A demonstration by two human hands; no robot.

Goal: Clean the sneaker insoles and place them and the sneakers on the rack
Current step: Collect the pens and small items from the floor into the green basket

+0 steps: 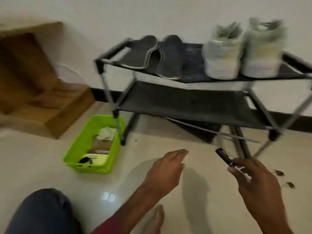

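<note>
Both insoles [155, 54] lie side by side on the left of the rack's [185, 102] top shelf, and the two sneakers [243, 51] stand together on its right, so I judge the placing done and only tidying up left. My left hand [166, 168] hovers over the floor, its fingers [179, 153] released and nearly straight, holding nothing. My right hand [256, 179] grasps a dark pen-like tool [225, 157], pointing towards the rack; blur hides what it is. The green basket [74, 146] sits on the floor by the rack's left leg. Next I would probably carry the tool across and drop it there.
</note>
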